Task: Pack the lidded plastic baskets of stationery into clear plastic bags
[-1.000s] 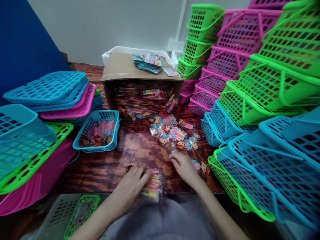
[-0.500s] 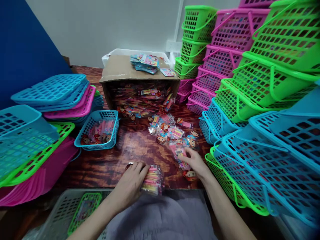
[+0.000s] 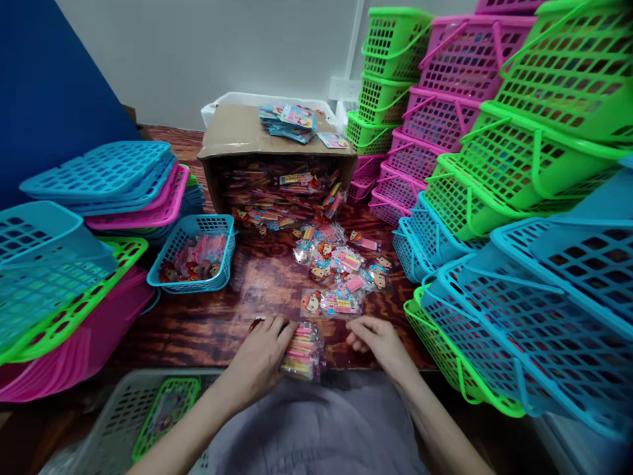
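Here at the dark red-brown wood-patterned table (image 3: pixel 262 290), the left hand (image 3: pixel 267 346) lies over one end of a stack of clear plastic packets with pink and yellow strips (image 3: pixel 301 349), fingers together and closed on it, thumb along its side, the stack right at the table's near edge. Over to the right, the right hand (image 3: pixel 378 340) hangs near the edge, fingers loosely bent, tips a little apart, gripping nothing that I can see. Just beyond those fingertips lies a flat clear packet with a red-haired cartoon head (image 3: pixel 331 303), sideways, touching the loose heap of similar shiny packets (image 3: pixel 341 258) behind it. Farther back, a brown cardboard box (image 3: pixel 237 128) gapes towards us, crammed with more, thin colourful booklets (image 3: pixel 291 122) piled on top. Off to the left sits a blue plastic lattice basket (image 3: pixel 225 267), packets bunched inside; on the right, green, pink and blue handled baskets (image 3: pixel 450 115) tower in leaning stacks.
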`<state>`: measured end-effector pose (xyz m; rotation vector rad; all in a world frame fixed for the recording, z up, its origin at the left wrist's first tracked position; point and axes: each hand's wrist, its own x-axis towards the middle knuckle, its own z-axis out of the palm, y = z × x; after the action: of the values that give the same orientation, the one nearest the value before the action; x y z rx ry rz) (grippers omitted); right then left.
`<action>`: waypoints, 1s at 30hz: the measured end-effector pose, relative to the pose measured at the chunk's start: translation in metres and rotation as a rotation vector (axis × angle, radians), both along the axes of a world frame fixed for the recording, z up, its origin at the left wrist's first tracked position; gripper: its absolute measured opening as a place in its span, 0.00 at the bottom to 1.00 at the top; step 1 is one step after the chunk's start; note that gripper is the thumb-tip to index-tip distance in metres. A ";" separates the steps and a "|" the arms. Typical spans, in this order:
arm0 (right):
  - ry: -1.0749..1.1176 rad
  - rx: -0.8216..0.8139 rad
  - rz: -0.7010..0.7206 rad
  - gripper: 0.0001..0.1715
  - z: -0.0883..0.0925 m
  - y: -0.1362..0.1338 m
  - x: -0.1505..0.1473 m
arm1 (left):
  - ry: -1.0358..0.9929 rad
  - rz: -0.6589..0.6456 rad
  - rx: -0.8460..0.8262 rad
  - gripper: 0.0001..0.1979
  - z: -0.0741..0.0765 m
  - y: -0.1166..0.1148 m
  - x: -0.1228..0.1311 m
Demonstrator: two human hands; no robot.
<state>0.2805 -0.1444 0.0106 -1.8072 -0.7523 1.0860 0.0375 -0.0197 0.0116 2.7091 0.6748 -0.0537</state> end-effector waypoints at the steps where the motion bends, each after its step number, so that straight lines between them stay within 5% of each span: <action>1: -0.209 0.018 0.062 0.15 0.002 0.007 0.008 | 0.002 0.000 0.003 0.34 0.000 0.000 0.000; 4: -0.870 -0.049 0.293 0.30 0.005 0.039 0.029 | 0.001 -0.002 0.022 0.35 0.001 -0.001 0.000; 7: -1.136 -0.235 0.444 0.47 0.005 0.066 0.040 | -0.004 -0.009 0.021 0.35 0.002 -0.002 -0.001; 12: -1.209 -0.266 0.527 0.26 0.010 0.070 0.033 | -0.001 -0.019 0.026 0.34 0.002 0.000 0.000; 20: -1.174 -0.276 0.609 0.03 0.030 0.037 0.034 | -0.004 -0.036 0.027 0.33 0.004 -0.001 0.001; 26: -1.039 -0.303 0.638 0.05 0.021 0.029 0.042 | -0.008 -0.048 0.034 0.34 0.008 -0.001 0.001; 30: -0.898 -0.279 0.582 0.23 0.010 0.033 0.041 | -0.029 -0.081 0.018 0.35 0.004 -0.003 0.001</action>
<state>0.3215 -0.1111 0.0209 -2.4076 -1.8128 0.6868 0.0384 -0.0223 0.0157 2.7481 0.5599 -0.0277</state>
